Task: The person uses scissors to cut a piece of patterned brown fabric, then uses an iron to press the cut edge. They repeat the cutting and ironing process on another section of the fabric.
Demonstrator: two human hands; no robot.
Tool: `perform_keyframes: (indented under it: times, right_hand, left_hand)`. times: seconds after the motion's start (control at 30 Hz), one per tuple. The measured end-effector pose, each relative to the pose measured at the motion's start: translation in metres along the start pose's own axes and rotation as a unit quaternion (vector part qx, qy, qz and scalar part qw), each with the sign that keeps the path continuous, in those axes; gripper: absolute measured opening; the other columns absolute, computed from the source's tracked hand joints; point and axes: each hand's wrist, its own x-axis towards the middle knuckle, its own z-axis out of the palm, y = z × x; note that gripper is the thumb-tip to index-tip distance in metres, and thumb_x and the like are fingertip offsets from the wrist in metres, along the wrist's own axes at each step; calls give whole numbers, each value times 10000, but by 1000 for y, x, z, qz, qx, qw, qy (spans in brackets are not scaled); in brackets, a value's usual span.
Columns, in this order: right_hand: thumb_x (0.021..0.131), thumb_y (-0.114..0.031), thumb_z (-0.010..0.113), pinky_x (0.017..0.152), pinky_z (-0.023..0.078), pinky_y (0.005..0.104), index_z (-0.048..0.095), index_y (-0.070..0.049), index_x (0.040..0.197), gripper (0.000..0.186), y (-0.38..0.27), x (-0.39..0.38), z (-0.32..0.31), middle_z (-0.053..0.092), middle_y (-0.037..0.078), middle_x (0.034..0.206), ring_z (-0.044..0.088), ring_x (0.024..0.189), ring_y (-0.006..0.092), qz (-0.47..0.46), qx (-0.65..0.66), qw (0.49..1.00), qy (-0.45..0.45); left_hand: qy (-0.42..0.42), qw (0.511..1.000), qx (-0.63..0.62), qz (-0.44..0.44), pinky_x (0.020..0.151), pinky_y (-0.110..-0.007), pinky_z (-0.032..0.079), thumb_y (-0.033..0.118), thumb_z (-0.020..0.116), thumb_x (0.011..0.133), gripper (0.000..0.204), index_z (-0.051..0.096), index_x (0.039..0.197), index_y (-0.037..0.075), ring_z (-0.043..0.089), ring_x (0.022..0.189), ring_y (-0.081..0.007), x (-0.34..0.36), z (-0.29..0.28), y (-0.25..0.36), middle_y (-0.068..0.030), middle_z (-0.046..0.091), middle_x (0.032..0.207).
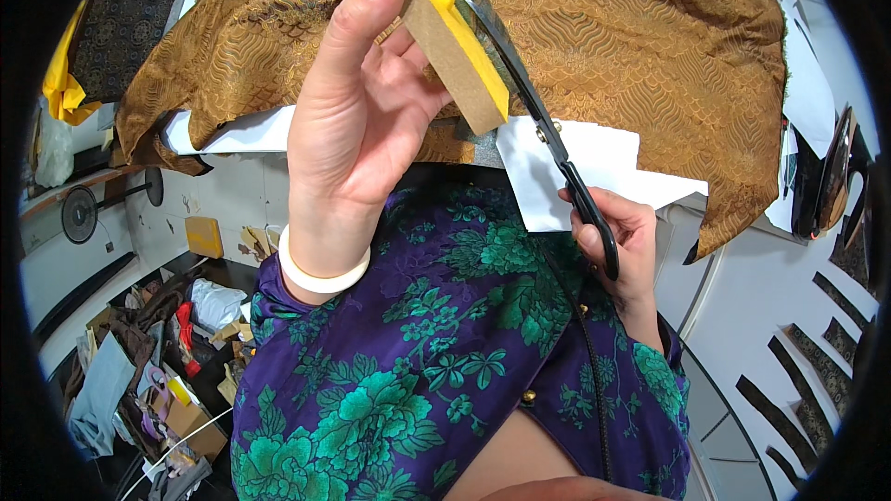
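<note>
My left hand [357, 121] is raised, palm toward me, with thumb and fingers gripping a brown cardboard strip [441, 56]. Bright yellow cloth [483, 65] runs along the strip's right side and bunches up near the top. My right hand [626, 232] is closed round the handles of long black scissors [559, 148]. Their blades point up and left, lying alongside the yellow edge, with the tip close to the bunched cloth. Whether the blades touch the cloth I cannot tell. Some left fingers are hidden behind the strip.
Brown-gold patterned fabric [640, 46] covers the table before me, with a white paper sheet [594, 148] at its near edge. Dark fabric strips [789, 390] lie on a white surface at right. Lower left, scraps and a light-blue cloth [100, 399] are piled up.
</note>
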Motion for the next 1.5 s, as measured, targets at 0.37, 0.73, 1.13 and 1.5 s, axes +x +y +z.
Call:
perform_keyframes:
  times: [0.37, 0.73, 1.13, 1.5]
  right_hand:
    - [816, -21, 821, 777, 501, 195, 659, 98, 1253, 481, 1, 1, 1, 683, 77, 1099, 611, 872, 60, -1, -8, 1000, 4]
    - [820, -17, 817, 778, 516, 195, 656, 100, 1254, 477, 3, 0, 1, 689, 86, 1116, 625, 873, 59, 4, 14, 1000, 3]
    - [820, -28, 832, 731, 469, 185, 670, 83, 1246, 469, 2, 2, 3, 649, 24, 1016, 590, 838, 49, 8, -3, 1000, 4]
    - [821, -30, 834, 805, 508, 209, 663, 80, 1263, 486, 0, 1, 8, 692, 97, 1143, 630, 922, 76, 10, -13, 1000, 21]
  left_hand:
    - [41, 999, -10, 2, 1129, -450, 453, 369, 591, 1038, 513, 519, 1439, 58, 586, 1307, -252, -4, 1, -5, -103, 620, 1405]
    - [9, 999, -40, 6, 1138, -463, 450, 360, 586, 1041, 526, 494, 1461, 57, 578, 1319, -258, -3, -8, -5, -110, 602, 1427]
    - [92, 990, -101, 20, 1115, -462, 473, 334, 595, 1041, 467, 534, 1425, 75, 595, 1298, -252, -7, 1, -8, -98, 626, 1394]
    - [109, 993, -30, -18, 1067, -429, 489, 314, 652, 1006, 490, 524, 1428, 102, 603, 1257, -208, 0, 15, -2, -53, 641, 1350]
